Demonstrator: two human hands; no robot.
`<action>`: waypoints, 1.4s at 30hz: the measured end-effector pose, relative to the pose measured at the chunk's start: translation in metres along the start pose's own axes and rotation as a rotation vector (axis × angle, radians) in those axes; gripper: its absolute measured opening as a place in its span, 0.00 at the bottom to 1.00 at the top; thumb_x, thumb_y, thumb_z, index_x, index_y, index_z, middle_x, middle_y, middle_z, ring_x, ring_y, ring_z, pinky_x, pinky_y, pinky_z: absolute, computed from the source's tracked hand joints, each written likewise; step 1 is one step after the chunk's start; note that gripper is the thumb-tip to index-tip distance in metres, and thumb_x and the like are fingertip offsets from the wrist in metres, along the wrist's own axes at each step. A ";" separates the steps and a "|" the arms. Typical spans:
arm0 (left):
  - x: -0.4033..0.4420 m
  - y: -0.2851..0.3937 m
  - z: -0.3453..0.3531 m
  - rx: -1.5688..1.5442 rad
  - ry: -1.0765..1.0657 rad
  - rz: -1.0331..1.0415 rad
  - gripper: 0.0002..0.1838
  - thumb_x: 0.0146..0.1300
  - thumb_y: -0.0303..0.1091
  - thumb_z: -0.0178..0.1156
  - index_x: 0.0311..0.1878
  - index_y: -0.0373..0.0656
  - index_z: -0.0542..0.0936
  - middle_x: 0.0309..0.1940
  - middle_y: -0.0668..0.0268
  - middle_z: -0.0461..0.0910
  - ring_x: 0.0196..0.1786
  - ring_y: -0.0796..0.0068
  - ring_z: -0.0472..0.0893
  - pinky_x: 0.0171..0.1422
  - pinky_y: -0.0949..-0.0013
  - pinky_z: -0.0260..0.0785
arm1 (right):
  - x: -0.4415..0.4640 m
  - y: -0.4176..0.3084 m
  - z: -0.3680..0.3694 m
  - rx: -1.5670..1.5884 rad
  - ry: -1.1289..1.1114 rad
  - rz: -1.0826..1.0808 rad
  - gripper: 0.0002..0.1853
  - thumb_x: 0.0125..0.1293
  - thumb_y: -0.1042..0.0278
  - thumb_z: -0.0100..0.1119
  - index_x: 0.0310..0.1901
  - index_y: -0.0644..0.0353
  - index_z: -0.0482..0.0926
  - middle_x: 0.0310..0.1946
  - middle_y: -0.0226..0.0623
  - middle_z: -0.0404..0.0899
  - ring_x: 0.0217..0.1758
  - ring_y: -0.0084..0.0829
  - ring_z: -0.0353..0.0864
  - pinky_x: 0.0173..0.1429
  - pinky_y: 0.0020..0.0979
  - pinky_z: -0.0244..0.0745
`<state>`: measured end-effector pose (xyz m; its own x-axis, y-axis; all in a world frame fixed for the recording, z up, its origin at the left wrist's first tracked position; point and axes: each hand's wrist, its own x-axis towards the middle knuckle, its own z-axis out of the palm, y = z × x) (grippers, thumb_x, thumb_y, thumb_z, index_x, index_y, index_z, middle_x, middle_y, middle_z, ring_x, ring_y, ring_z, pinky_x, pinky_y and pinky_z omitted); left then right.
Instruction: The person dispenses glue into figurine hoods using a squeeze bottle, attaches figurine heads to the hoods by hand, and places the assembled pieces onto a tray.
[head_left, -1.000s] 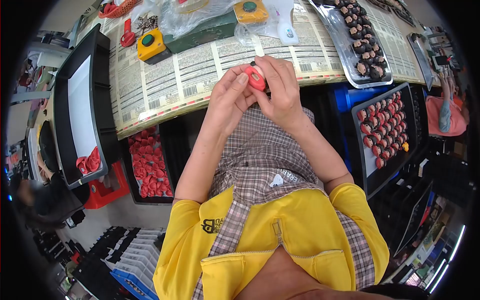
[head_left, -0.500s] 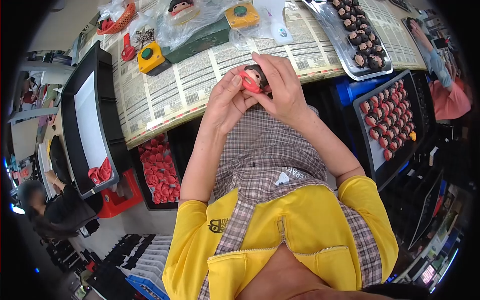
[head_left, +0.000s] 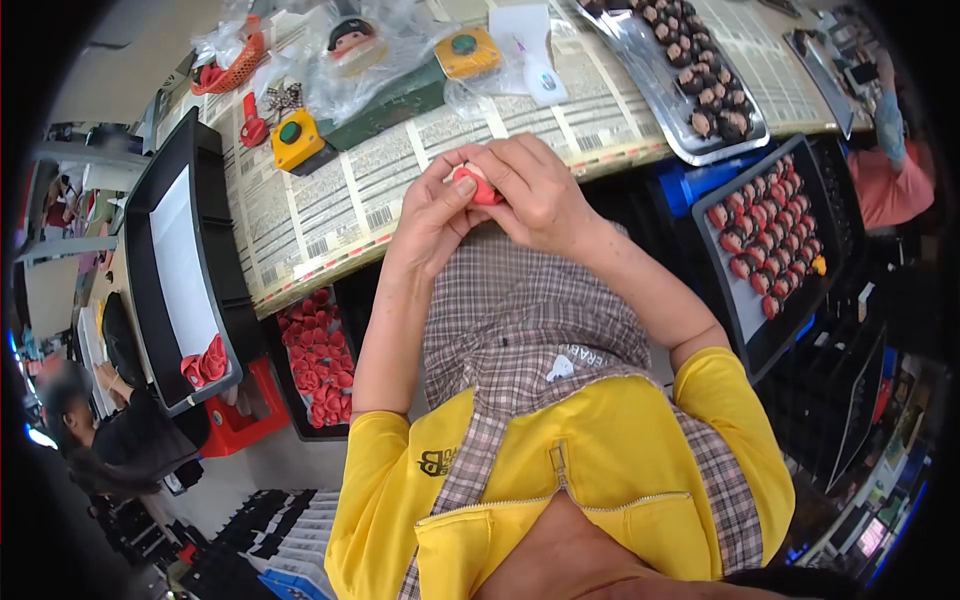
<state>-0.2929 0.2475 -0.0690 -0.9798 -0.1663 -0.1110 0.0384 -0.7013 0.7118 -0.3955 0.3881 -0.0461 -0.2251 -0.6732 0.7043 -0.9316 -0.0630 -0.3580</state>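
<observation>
Both of my hands meet at the near edge of the table and grip a small red doll head piece (head_left: 478,187) between them. My left hand (head_left: 437,208) has its thumb on the red face of the piece. My right hand (head_left: 540,193) wraps its fingers over the top and far side, covering much of it. A pale patch shows at the piece's upper edge; its dark part is hidden by my fingers.
A black tray (head_left: 178,250) with red pieces stands left, a bin of red parts (head_left: 318,360) below it. Yellow button boxes (head_left: 297,140) stand behind. Right are a metal tray (head_left: 690,120) of dark heads and a black tray (head_left: 745,340) of red-and-black heads. Co-workers (head_left: 130,425) are at both sides.
My hands have shifted slightly left and down with the piece. It has turned, so its dark hair and face no longer show, and my right fingers now cover more of it.
</observation>
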 end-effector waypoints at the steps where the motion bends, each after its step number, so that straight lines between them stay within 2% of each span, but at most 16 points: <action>1: 0.000 0.004 0.001 0.040 0.008 0.025 0.27 0.65 0.33 0.63 0.65 0.37 0.65 0.50 0.59 0.78 0.50 0.69 0.82 0.54 0.64 0.79 | 0.006 0.000 0.003 0.016 -0.036 -0.001 0.22 0.51 0.70 0.66 0.49 0.66 0.76 0.42 0.42 0.77 0.43 0.43 0.76 0.50 0.38 0.73; 2: -0.004 0.008 0.000 0.087 0.028 0.055 0.28 0.65 0.34 0.63 0.65 0.38 0.65 0.51 0.59 0.77 0.51 0.68 0.82 0.54 0.63 0.79 | 0.012 0.004 0.002 0.039 -0.147 0.000 0.27 0.52 0.67 0.67 0.55 0.65 0.74 0.48 0.45 0.75 0.51 0.45 0.75 0.55 0.41 0.71; 3: -0.006 0.013 -0.004 0.140 0.058 0.074 0.30 0.65 0.36 0.63 0.66 0.39 0.64 0.52 0.59 0.76 0.51 0.68 0.81 0.53 0.63 0.79 | 0.025 0.008 0.001 0.062 -0.184 -0.013 0.29 0.53 0.66 0.68 0.57 0.65 0.72 0.50 0.46 0.74 0.53 0.46 0.73 0.57 0.42 0.70; 5: -0.009 0.023 -0.021 0.235 0.118 0.172 0.34 0.65 0.34 0.63 0.71 0.41 0.60 0.51 0.59 0.78 0.50 0.66 0.82 0.51 0.66 0.78 | 0.044 0.010 0.003 0.109 -0.244 -0.001 0.33 0.54 0.64 0.69 0.61 0.65 0.69 0.55 0.48 0.71 0.59 0.49 0.71 0.62 0.43 0.69; 6: -0.011 0.029 -0.028 0.297 0.152 0.232 0.33 0.66 0.32 0.62 0.72 0.42 0.60 0.50 0.59 0.78 0.49 0.67 0.82 0.51 0.68 0.78 | 0.058 0.019 0.007 0.152 -0.238 -0.011 0.37 0.57 0.60 0.69 0.65 0.64 0.65 0.59 0.50 0.68 0.64 0.51 0.67 0.66 0.43 0.66; 11: -0.020 0.029 -0.050 0.394 0.275 0.311 0.30 0.68 0.25 0.57 0.71 0.41 0.62 0.48 0.61 0.78 0.48 0.71 0.82 0.51 0.71 0.76 | 0.143 0.074 0.058 -0.015 -0.105 0.135 0.34 0.63 0.54 0.62 0.65 0.64 0.66 0.63 0.53 0.66 0.68 0.52 0.65 0.69 0.43 0.64; 14: -0.022 0.023 -0.053 0.365 0.295 0.340 0.27 0.67 0.21 0.56 0.69 0.39 0.64 0.48 0.61 0.77 0.48 0.72 0.81 0.52 0.70 0.76 | 0.174 0.092 0.096 -0.086 -0.217 0.236 0.30 0.64 0.54 0.60 0.62 0.66 0.70 0.62 0.52 0.68 0.67 0.52 0.66 0.67 0.42 0.66; 17: -0.021 0.020 -0.056 0.312 0.295 0.395 0.25 0.67 0.20 0.56 0.67 0.38 0.65 0.50 0.60 0.75 0.49 0.69 0.81 0.54 0.68 0.75 | 0.182 0.098 0.113 -0.162 -0.154 0.161 0.26 0.64 0.55 0.60 0.57 0.65 0.72 0.57 0.52 0.72 0.64 0.51 0.69 0.65 0.42 0.67; 23: -0.016 0.019 -0.051 0.336 0.301 0.427 0.24 0.65 0.19 0.57 0.63 0.38 0.64 0.53 0.58 0.73 0.53 0.64 0.80 0.62 0.59 0.74 | 0.176 0.088 0.103 0.039 -0.095 0.097 0.21 0.62 0.61 0.63 0.52 0.63 0.73 0.49 0.50 0.77 0.57 0.48 0.74 0.59 0.43 0.71; 27: -0.018 0.018 -0.050 0.335 0.300 0.425 0.23 0.64 0.20 0.58 0.62 0.37 0.64 0.54 0.57 0.73 0.54 0.64 0.80 0.66 0.56 0.72 | 0.178 0.088 0.103 0.031 -0.015 0.068 0.20 0.62 0.63 0.63 0.51 0.63 0.73 0.50 0.48 0.75 0.56 0.48 0.74 0.58 0.42 0.71; 30: -0.018 0.020 -0.049 0.309 0.315 0.402 0.24 0.63 0.16 0.57 0.61 0.36 0.64 0.54 0.57 0.73 0.56 0.66 0.79 0.65 0.60 0.73 | 0.179 0.088 0.103 -0.010 0.087 -0.002 0.20 0.61 0.63 0.64 0.51 0.62 0.73 0.51 0.47 0.74 0.56 0.48 0.74 0.58 0.41 0.72; 33: -0.017 0.019 -0.045 0.341 0.313 0.445 0.26 0.64 0.21 0.58 0.64 0.37 0.63 0.53 0.58 0.74 0.54 0.64 0.80 0.66 0.56 0.72 | 0.178 0.095 0.110 0.040 0.099 0.046 0.20 0.60 0.64 0.65 0.52 0.61 0.74 0.51 0.46 0.73 0.54 0.47 0.75 0.59 0.41 0.72; 38: -0.021 0.022 -0.043 0.389 0.352 0.434 0.26 0.64 0.21 0.58 0.65 0.36 0.65 0.52 0.59 0.76 0.53 0.69 0.79 0.62 0.62 0.73 | 0.183 0.099 0.110 0.170 -0.030 0.139 0.21 0.58 0.66 0.67 0.53 0.59 0.75 0.48 0.45 0.76 0.53 0.47 0.76 0.58 0.40 0.73; 39: -0.022 0.026 -0.040 0.403 0.370 0.418 0.26 0.64 0.21 0.59 0.65 0.36 0.66 0.51 0.59 0.76 0.53 0.70 0.79 0.61 0.63 0.73 | 0.181 0.100 0.108 0.147 0.067 0.118 0.21 0.57 0.66 0.67 0.53 0.59 0.76 0.48 0.44 0.76 0.53 0.45 0.77 0.57 0.39 0.74; 41: -0.020 0.046 -0.028 0.564 0.374 0.563 0.24 0.64 0.23 0.60 0.64 0.35 0.68 0.50 0.61 0.77 0.52 0.73 0.79 0.59 0.69 0.72 | 0.170 0.099 0.108 0.102 0.254 0.084 0.21 0.57 0.67 0.68 0.53 0.60 0.76 0.47 0.41 0.78 0.52 0.42 0.79 0.55 0.36 0.75; 42: -0.015 0.058 -0.022 0.577 0.387 0.644 0.25 0.63 0.23 0.61 0.63 0.33 0.69 0.49 0.62 0.77 0.51 0.76 0.78 0.60 0.71 0.69 | 0.164 0.098 0.105 0.205 0.330 0.169 0.21 0.57 0.67 0.69 0.52 0.60 0.77 0.46 0.42 0.79 0.50 0.41 0.80 0.55 0.36 0.75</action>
<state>-0.2716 0.1939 -0.0416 -0.6670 -0.6929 0.2741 0.3446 0.0393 0.9379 -0.4938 0.1942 -0.0301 -0.4805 -0.4171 0.7715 -0.8049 -0.1395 -0.5767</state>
